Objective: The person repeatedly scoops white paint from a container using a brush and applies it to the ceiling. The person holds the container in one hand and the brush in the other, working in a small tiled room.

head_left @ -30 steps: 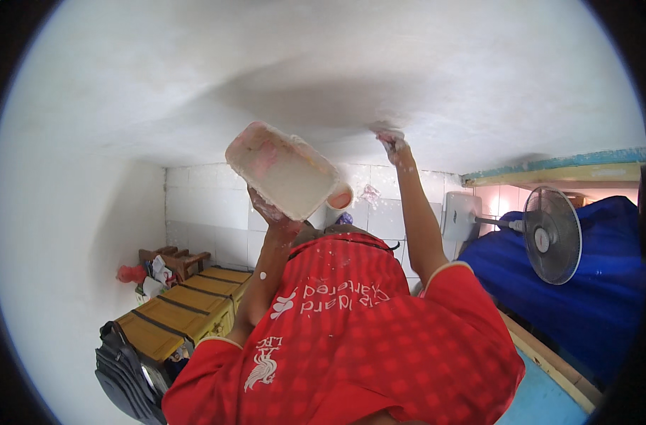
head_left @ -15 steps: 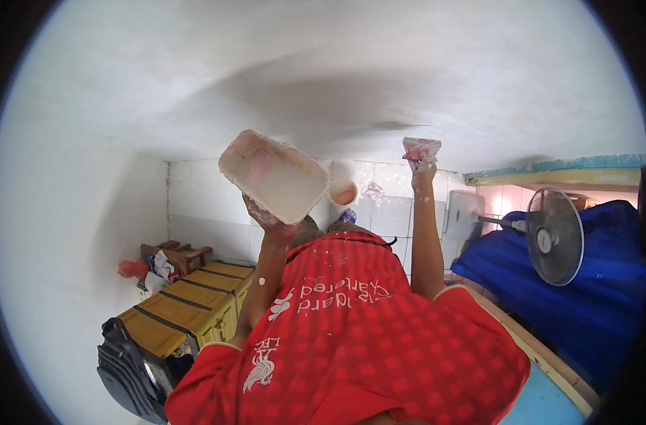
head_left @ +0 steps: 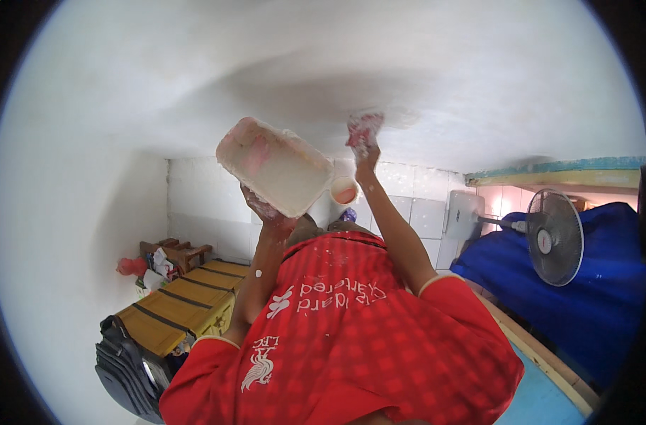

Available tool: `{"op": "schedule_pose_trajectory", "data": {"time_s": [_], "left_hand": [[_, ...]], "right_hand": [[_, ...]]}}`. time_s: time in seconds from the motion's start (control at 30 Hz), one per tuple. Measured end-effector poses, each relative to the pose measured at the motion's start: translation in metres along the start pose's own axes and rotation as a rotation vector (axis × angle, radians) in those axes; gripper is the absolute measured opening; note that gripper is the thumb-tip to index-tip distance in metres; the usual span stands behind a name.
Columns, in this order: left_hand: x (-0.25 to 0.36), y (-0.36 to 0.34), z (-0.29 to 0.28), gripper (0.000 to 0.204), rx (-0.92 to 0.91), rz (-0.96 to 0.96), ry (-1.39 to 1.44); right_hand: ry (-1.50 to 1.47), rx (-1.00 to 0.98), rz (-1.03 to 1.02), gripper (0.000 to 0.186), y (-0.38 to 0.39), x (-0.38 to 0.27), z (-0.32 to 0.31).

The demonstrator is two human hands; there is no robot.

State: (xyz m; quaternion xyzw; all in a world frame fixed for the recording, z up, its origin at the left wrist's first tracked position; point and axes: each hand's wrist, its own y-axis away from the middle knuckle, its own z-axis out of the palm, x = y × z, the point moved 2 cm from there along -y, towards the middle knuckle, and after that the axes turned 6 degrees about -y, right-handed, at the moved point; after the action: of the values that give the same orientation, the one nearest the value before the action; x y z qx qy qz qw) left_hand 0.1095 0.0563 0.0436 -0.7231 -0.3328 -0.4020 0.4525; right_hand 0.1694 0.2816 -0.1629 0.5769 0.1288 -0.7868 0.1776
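A white rectangular tub [head_left: 284, 177] with pale paste and pink smears inside is tilted in my left hand [head_left: 263, 205], whose fingers are beneath its lower left side. My right hand [head_left: 365, 152], coated in white, grips a pinkish flat scraper [head_left: 364, 127], slightly blurred and against the white wall [head_left: 479, 78], where a faint smeared patch shows around it. Below, on the white tiled floor [head_left: 421, 219], stands a small white bucket [head_left: 344, 190] with a pinkish interior, between my two arms.
Yellow boxes with dark straps [head_left: 178, 301], a dark backpack [head_left: 121, 361] and a wooden stool [head_left: 192, 255] holding odd items sit at the left. At the right are a standing fan [head_left: 553, 237], a blue cloth [head_left: 606, 297] and a painted ledge [head_left: 564, 172].
My right hand with the scraper first moved right, then swung left and up, now closer to the tub. The tub has shifted slightly left, and my left hand with it.
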Motion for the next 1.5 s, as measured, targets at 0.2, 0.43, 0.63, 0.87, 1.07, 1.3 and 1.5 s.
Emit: {"op": "schedule_pose_trajectory", "data": {"time_s": [0.2,0.43,0.63,0.87,1.07,1.3,1.5], "left_hand": [[0.01,-0.001,-0.009,0.057,-0.06,-0.504,1.249],[-0.01,0.011,-0.024,0.072,0.068,-0.084,0.394],[-0.022,0.016,-0.04,0.079,0.1,-0.565,1.328],[-0.019,0.021,-0.052,0.081,0.075,-0.594,0.87],[-0.007,0.013,-0.054,0.082,-0.04,-0.59,0.482],[0.024,0.031,-0.044,0.083,-0.1,-0.564,0.057],[-0.086,0.071,-0.009,0.086,-0.058,-0.221,0.008]], "right_hand": [[-0.43,-0.101,0.193,0.051,-0.054,0.044,-0.101],[0.81,-0.325,-0.203,0.021,-0.106,-0.093,-0.078],[-0.367,-0.208,0.389,0.05,0.038,-0.214,-0.005],[0.391,-0.445,-0.341,0.04,0.083,-0.316,0.04],[0.905,-0.967,-0.393,0.033,0.134,-0.389,0.149],[1.116,-1.177,-0.798,0.041,0.141,-0.348,0.184],[1.038,-1.149,-0.725,0.04,0.136,-0.352,0.181]]}}
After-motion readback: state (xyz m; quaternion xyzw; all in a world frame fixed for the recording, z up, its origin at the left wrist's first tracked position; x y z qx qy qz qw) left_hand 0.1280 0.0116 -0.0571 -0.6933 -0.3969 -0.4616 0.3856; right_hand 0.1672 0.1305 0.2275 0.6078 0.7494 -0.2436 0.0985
